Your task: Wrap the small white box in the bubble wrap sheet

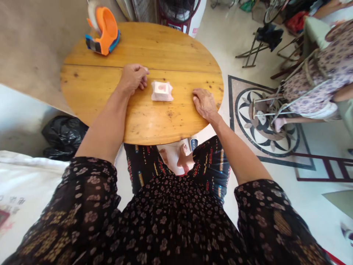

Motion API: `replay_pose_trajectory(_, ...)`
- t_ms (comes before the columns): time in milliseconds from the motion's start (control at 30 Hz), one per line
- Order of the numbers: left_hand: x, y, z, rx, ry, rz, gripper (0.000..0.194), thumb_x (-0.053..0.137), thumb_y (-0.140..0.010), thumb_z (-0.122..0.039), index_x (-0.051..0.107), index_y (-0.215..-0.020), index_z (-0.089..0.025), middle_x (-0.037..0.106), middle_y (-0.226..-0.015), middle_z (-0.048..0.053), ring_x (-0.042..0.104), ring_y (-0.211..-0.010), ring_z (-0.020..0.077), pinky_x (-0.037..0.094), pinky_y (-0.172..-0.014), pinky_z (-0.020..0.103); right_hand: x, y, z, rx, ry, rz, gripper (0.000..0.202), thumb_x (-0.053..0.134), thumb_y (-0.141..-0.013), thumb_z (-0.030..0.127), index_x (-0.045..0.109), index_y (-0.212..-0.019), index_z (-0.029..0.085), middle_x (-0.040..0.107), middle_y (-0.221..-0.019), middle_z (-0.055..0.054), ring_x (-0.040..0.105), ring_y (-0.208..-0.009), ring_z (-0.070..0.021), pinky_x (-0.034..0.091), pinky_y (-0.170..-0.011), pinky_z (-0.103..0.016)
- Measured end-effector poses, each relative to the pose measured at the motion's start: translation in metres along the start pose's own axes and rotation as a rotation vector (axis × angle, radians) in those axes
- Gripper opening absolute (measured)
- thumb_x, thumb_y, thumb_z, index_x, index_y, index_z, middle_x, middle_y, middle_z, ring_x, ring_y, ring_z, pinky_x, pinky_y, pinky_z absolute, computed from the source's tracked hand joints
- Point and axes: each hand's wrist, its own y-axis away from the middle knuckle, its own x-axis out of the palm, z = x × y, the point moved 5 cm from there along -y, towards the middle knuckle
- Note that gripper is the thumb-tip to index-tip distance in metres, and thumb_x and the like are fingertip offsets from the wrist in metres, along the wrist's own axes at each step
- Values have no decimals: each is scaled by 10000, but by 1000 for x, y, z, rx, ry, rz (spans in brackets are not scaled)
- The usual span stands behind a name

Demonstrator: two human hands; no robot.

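Observation:
A small box-shaped packet [162, 91] in pale pink, translucent wrapping lies on the wooden table [171, 123], between my hands and touching neither. It has a light top with a reddish mark. My left hand [134, 78] rests on the tabletop just left of the packet, fingers loosely bent and a little apart, with nothing seen in them. Near the table's right edge, my right hand [204, 103] lies palm down, relaxed and open, holding nothing that shows.
An orange tape dispenser [106, 31] with a roll of tape stands at the table's far left. Behind the table is a fan [179, 9]. A black plastic bag [64, 136] lies at left. Another person [317, 77] sits at right, near a folding stool [253, 49].

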Motion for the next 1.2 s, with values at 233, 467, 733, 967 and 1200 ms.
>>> replay_pose_trajectory(233,0,0,4,-59,-12,-50,119,457,-951,-230,539,-983,-150,489,-548,-129,429,-551,48,325,-516,233,1,0,0,30,15,23,463,253,-999,403,522,-1333,227,510,-1453,-91,430,-1337,-307,323,-1111,-569)
replay_pose_trajectory(467,3,3,2,-21,-33,-68,169,375,-986,-207,504,-1055,-123,453,-638,-102,409,-575,29,319,-499,226,1,0,0,49,45,26,453,303,-998,466,521,-1309,221,515,-1445,-85,442,-1318,-317,333,-1100,-558)
replay_pose_trajectory(733,-1,2,5,1,1,-39,182,386,-985,-226,500,-1090,-131,472,-675,-97,434,-585,20,353,-494,214,0,1,3,37,23,26,503,292,-1013,502,524,-1307,167,532,-1433,-103,434,-1304,-276,304,-1097,-490)
replay_pose_trajectory(967,-4,0,6,13,44,-28,155,444,-971,-270,524,-1033,-153,483,-664,-83,455,-588,36,360,-519,235,1,2,2,70,66,46,432,323,-991,422,518,-1331,242,504,-1469,-58,429,-1343,-277,326,-1122,-530)
replay_pose_trajectory(1200,-3,0,7,26,83,-33,310,543,-927,-449,517,-1027,-157,488,-631,-91,411,-632,54,365,-590,234,0,0,0,37,77,11,422,318,-988,379,548,-1294,202,535,-1436,-81,464,-1309,-261,358,-1108,-484)
